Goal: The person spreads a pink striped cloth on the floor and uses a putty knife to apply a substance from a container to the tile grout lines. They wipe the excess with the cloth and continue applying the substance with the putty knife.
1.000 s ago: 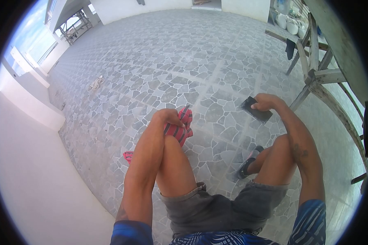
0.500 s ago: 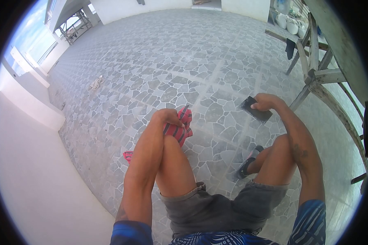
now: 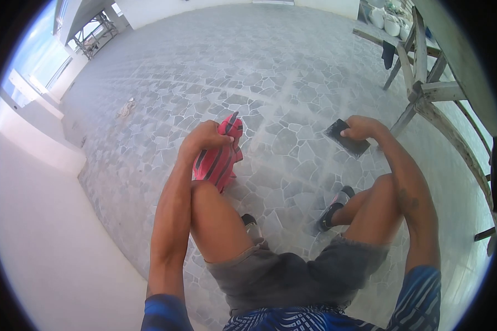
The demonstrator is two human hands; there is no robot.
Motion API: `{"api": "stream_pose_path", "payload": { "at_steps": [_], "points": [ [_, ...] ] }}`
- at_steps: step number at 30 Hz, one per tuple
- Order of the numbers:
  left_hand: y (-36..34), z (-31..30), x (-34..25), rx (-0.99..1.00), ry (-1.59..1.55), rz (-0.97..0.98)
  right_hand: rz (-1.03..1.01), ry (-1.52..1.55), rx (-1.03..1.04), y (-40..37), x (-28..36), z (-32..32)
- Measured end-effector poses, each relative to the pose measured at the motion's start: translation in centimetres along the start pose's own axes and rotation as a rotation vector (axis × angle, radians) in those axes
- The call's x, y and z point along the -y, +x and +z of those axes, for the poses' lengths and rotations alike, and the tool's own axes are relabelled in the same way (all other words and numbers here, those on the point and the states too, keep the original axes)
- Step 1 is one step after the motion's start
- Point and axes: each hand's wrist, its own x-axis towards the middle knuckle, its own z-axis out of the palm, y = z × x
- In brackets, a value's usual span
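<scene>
My left hand (image 3: 211, 136) grips a red cloth with dark stripes (image 3: 217, 163), which hangs down in front of my left knee. Out to the right, my right hand (image 3: 360, 128) is closed on the upper edge of a dark, flat rectangular pad (image 3: 348, 139), its thumb lying on the face. The pad is tilted and held above the floor, beyond my right foot. Both arms reach forward over my bent legs.
The floor (image 3: 281, 132) has a grey stone pattern. A low white wall (image 3: 44, 209) runs along the left. Wooden scaffolding (image 3: 419, 83) stands at the right, with a dark cloth (image 3: 388, 54) hanging on it. A pale rag (image 3: 126, 107) and white sacks (image 3: 391, 25) lie farther off.
My left hand has moved up and left with the red cloth, which now hangs in fuller view. My right hand and the pad have shifted slightly upward. My left shoe has come into view.
</scene>
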Motion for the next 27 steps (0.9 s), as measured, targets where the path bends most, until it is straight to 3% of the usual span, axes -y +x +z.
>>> {"api": "stream_pose_path", "payload": {
  "at_steps": [6,7,8,9,11,16,17,18,19,20,21,23,24,25,27],
  "points": [
    [-9.7,-13.3,-7.1,-0.34,-0.152,0.05,0.081,0.07,0.058,-3.3,-4.7,-0.2],
    [-10.7,-15.5,-6.7,-0.397,-0.244,0.168,0.104,0.084,0.036,-3.3,-6.8,0.5],
    [-11.6,-17.9,-6.9,-0.408,-0.254,0.167,0.121,0.097,0.012,-3.7,-8.9,1.4],
    [-12.0,-20.6,-5.5,-0.535,-0.199,0.374,0.128,0.138,0.015,-4.8,-9.8,1.4],
    [-10.7,-22.2,-3.8,-0.635,-0.191,0.573,0.174,0.277,-0.018,-5.5,-13.5,2.8],
    [-2.6,-21.2,-4.5,-0.515,-0.429,0.522,0.319,0.401,-0.044,-8.2,-17.5,5.7],
    [0.1,-19.2,-3.6,-0.436,-0.186,0.638,0.347,0.409,-0.018,-8.7,-17.9,6.0],
    [1.0,-14.6,-6.7,-0.343,-0.353,0.404,0.372,0.414,0.005,-9.2,-18.1,6.0],
    [4.2,-10.0,-7.2,-0.362,-0.327,0.195,0.385,0.368,0.029,-9.7,-18.3,5.6],
    [7.0,-5.5,-7.4,-0.26,-0.262,0.131,0.395,0.319,0.055,-10.2,-18.4,5.1],
    [8.7,-0.8,-8.1,-0.117,-0.166,0.202,0.402,0.274,0.085,-10.3,-18.6,5.0],
    [14.5,12.0,-5.9,-0.216,0.052,0.231,0.335,0.349,0.005,-11.1,-18.9,5.6],
    [15.6,17.9,-6.3,-0.115,0.099,0.257,0.298,0.39,-0.024,-11.2,-19.1,5.9],
    [13.0,20.9,-8.8,0.009,0.134,0.244,0.285,0.361,-0.007,-11.3,-18.9,6.1],
    [12.5,30.9,-9.4,-0.023,0.226,0.44,0.334,0.34,0.073,-11.7,-19.0,6.3]
  ]
}}
